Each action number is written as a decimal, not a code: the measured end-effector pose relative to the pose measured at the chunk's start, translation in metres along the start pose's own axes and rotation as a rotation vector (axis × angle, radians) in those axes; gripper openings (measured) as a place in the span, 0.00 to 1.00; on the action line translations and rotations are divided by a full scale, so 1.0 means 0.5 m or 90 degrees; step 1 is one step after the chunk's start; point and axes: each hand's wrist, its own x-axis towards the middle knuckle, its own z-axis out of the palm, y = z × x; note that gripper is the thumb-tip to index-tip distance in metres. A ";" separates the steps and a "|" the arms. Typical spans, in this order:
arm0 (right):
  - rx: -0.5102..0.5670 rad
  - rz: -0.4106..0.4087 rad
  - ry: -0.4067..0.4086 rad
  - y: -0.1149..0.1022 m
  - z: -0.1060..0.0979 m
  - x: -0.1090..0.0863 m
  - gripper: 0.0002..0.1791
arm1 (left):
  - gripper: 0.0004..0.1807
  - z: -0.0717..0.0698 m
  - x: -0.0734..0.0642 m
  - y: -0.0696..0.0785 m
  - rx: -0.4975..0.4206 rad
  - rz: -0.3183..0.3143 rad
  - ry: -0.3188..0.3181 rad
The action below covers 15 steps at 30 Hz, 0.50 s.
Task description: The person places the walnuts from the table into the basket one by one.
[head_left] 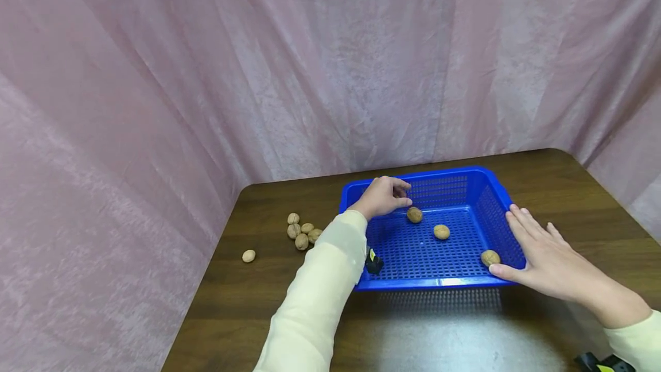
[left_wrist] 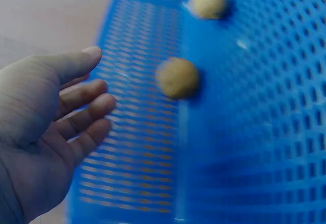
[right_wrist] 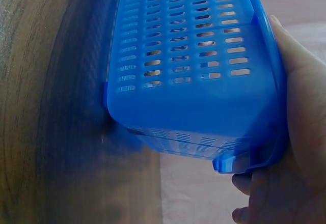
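Observation:
A blue plastic basket [head_left: 449,283] with perforated walls stands on the table, holding three walnuts. One walnut [head_left: 415,214] lies just below my left hand [head_left: 383,195], a second walnut [head_left: 441,232] lies near the middle, and a third walnut [head_left: 490,258] is by the front right corner. My left hand reaches over the basket's left side, fingers loosely bent and the palm empty in the left wrist view. At the front right corner, my right hand [head_left: 547,263] rests on the rim with its fingers extended along the right side and the thumb at the front.
Several walnuts [head_left: 302,241] lie grouped on the wooden table [head_left: 227,303] left of the basket, partly behind my left sleeve [head_left: 315,297]. A single paler walnut [head_left: 249,256] sits farther left, near the table edge. Pink curtains [head_left: 361,73] hang behind the table.

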 end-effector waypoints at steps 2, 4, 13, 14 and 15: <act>0.002 0.001 -0.002 0.000 0.001 0.002 0.59 | 0.24 -0.026 -0.018 0.018 -0.003 0.006 -0.006; 0.002 -0.002 -0.004 0.001 0.001 0.003 0.59 | 0.25 -0.054 -0.040 0.033 0.011 0.014 -0.012; 0.017 -0.003 -0.019 0.019 -0.017 0.016 0.55 | 0.40 -0.126 -0.191 0.014 0.171 0.008 0.025; 0.019 -0.001 -0.019 0.023 -0.021 0.019 0.55 | 0.42 -0.121 -0.208 0.002 0.183 0.002 0.029; 0.018 0.000 -0.021 0.028 -0.024 0.024 0.54 | 0.45 -0.115 -0.224 -0.011 0.194 -0.004 0.032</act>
